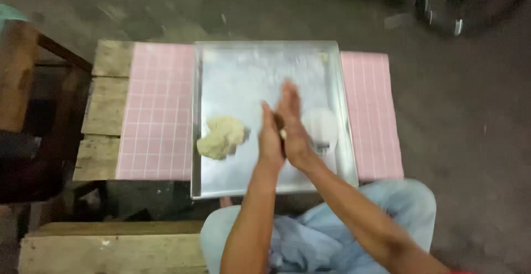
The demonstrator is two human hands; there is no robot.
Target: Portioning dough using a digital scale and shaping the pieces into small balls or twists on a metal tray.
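Observation:
My left hand point(269, 135) and my right hand point(293, 122) are pressed palm to palm above a shallow metal tray point(221, 182). A small pale piece shows between the palms at their near edge; what it is cannot be told. A lump of pale yellowish dough point(222, 137) lies on the tray to the left of my hands. A flat white round disc point(321, 125) lies on the tray just right of my hands, partly hidden by them.
The tray rests on a low wooden table point(105, 108) covered with a pink checked cloth point(157, 110). A wooden bench point(110, 252) sits at the lower left. My knees in light blue trousers point(398, 202) are below the tray. A dark wheel point(464, 3) stands top right.

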